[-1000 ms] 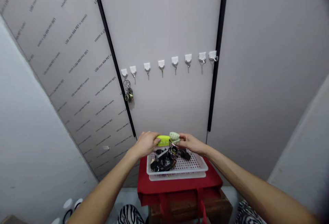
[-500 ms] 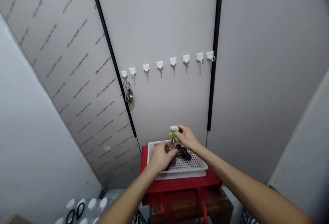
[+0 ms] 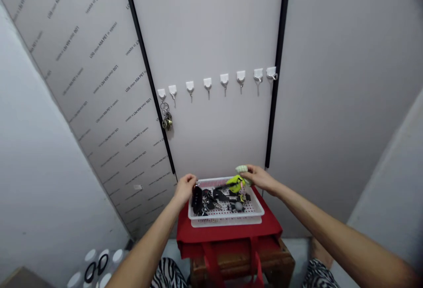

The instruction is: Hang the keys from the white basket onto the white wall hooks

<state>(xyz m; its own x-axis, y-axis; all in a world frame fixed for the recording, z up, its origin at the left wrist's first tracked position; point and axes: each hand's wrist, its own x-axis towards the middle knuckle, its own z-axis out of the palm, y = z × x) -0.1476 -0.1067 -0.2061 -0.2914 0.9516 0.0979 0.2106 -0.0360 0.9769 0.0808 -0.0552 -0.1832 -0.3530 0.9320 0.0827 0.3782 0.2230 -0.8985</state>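
Note:
My left hand [image 3: 185, 187] is at the left rim of a white perforated basket [image 3: 228, 220], its fingers pinched on a dark keychain [image 3: 197, 200] that hangs inside the left end. My right hand [image 3: 261, 178], above the basket's back right corner, grips a pale green checked keychain [image 3: 241, 169]. Just below it is a bright yellow-green piece [image 3: 235, 184]; whether the two are joined I cannot tell. In the basket lie several keys [image 3: 209, 201], a black strap with white letters [image 3: 229, 197] and a small grey figure [image 3: 238, 207].
A row of white hooks [image 3: 224, 79] runs across the wall panel; a bronze-coloured keychain [image 3: 167, 122] hangs from the leftmost. The basket rests on a red bag [image 3: 228, 231] over a wooden stool [image 3: 277, 259]. White-capped bottles [image 3: 90, 255] stand at lower left.
My hands have moved apart, the left to the basket's left rim and the right further right with the pale green keychain. More of the basket's contents now show.

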